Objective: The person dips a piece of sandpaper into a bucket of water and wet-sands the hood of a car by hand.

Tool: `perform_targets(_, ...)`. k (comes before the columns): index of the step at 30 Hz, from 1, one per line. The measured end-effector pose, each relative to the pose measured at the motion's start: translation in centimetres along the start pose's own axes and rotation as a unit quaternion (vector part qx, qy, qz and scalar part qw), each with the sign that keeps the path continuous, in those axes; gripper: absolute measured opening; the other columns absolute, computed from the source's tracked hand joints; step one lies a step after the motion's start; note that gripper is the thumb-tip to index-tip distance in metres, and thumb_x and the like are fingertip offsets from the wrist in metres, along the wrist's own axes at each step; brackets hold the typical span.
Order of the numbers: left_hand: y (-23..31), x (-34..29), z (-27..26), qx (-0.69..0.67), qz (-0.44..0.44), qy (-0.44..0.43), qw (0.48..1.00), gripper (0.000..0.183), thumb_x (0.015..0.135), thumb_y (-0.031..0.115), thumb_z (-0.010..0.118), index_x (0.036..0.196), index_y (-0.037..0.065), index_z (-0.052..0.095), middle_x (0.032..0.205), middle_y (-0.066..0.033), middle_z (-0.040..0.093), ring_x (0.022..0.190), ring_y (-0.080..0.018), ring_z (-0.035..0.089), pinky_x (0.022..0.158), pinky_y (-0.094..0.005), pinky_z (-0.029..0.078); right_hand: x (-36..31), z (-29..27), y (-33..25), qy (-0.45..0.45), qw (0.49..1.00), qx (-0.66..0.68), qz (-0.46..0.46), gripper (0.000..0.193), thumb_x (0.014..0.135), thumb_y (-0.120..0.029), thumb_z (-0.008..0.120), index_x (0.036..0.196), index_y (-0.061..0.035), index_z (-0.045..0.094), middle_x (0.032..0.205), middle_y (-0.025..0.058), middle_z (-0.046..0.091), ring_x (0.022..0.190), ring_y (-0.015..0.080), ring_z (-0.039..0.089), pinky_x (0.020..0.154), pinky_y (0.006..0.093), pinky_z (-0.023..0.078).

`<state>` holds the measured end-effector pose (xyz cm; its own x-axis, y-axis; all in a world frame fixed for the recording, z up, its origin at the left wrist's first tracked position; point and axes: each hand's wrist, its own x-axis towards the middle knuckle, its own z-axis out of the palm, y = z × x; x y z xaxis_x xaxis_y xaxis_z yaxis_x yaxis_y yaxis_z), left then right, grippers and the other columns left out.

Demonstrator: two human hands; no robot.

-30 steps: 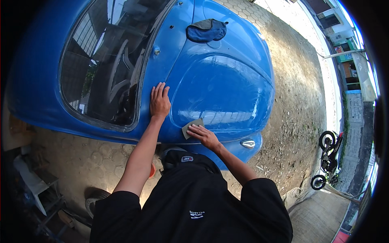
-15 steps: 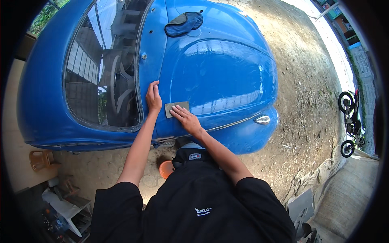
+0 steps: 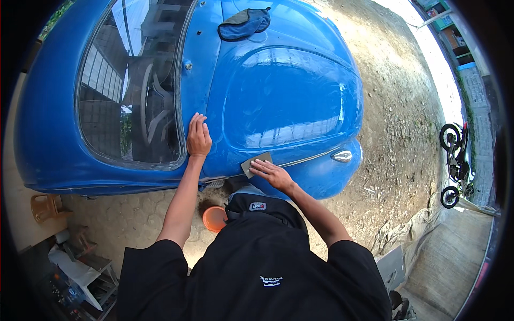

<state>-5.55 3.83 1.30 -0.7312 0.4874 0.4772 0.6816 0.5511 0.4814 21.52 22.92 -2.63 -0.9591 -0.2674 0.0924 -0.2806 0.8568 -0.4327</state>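
Note:
A blue rounded car stretches across the view in front of me. My right hand rests with its fingers laid over a small grey-brown sheet, which looks like sandpaper, and presses it against the near side of the front bodywork, by the seam above the fender. The fingers hide part of the sheet. Close to the lower corner of the windshield, my left hand lies on the blue panel, fingers extended and holding nothing. A dark blue and grey cloth sits on the far part of the hood.
An orange bucket stands on the ground just left of my body. A chrome-trimmed lamp juts from the fender. At far right is a motorcycle; a brown plastic stool and a cluttered stand are at left.
My right hand has slid the sheet right and nearer to me, from the panel to the fender seam, turning it slightly. My left hand stays on the panel; the view has shifted a little.

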Motion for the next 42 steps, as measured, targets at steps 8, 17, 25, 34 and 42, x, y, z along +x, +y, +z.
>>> perform_targets(8,0.3,1.9,-1.6,-0.209,-0.161,-0.023,0.964,0.037,0.106,0.022,0.033,0.116,0.0,0.061,0.119,-0.0159,0.065,0.12,-0.0301,0.059,0.103,-0.0399,0.045,19.5,-1.1,-3.4,0.145,0.984,0.056,0.084,0.05,0.091,-0.01,0.048,0.14,-0.0128,0.052,0.151,0.0079,0.045,0.142,0.0236,0.039,0.116,0.0395,0.035)
perform_targets(17,-2.1,1.7,-1.2,-0.436,-0.237,0.005,0.868,0.042,0.109,0.028,0.028,0.122,0.002,0.058,0.124,-0.0147,0.062,0.124,-0.0242,0.056,0.112,-0.0378,0.038,8.9,1.5,-2.9,-0.019,0.994,0.028,-0.103,0.05,0.095,-0.015,0.044,0.145,-0.0176,0.047,0.157,0.0012,0.038,0.146,0.0176,0.033,0.121,0.0391,0.028)
perform_targets(25,-2.4,1.9,-1.1,-0.443,-0.236,-0.006,0.865,0.042,0.109,0.027,0.027,0.125,0.0,0.055,0.126,-0.0148,0.06,0.125,-0.0226,0.054,0.112,-0.0378,0.036,18.5,0.1,-5.6,0.054,0.998,0.026,0.027,0.049,0.092,-0.012,0.048,0.142,-0.0147,0.05,0.154,0.0034,0.041,0.145,0.0205,0.035,0.12,0.0402,0.03)
perform_targets(34,-2.6,1.8,-1.2,-0.431,-0.243,0.005,0.869,0.042,0.108,0.026,0.029,0.116,-0.001,0.061,0.12,-0.0145,0.062,0.12,-0.0235,0.057,0.111,-0.0367,0.038,4.1,-2.4,3.2,0.017,0.999,0.051,-0.001,0.061,0.09,-0.006,0.045,0.149,-0.0201,0.042,0.156,0.003,0.039,0.145,0.0226,0.035,0.12,0.042,0.03)
perform_targets(42,-2.1,2.0,-1.3,-0.335,-0.206,-0.011,0.92,0.037,0.107,0.02,0.034,0.112,-0.004,0.062,0.115,-0.0141,0.064,0.116,-0.0226,0.059,0.107,-0.0357,0.043,-3.2,-2.2,4.3,0.261,0.896,0.055,0.353,0.07,0.074,0.014,0.046,0.138,-0.0126,0.055,0.148,0.0115,0.048,0.14,0.0309,0.041,0.116,0.046,0.034)
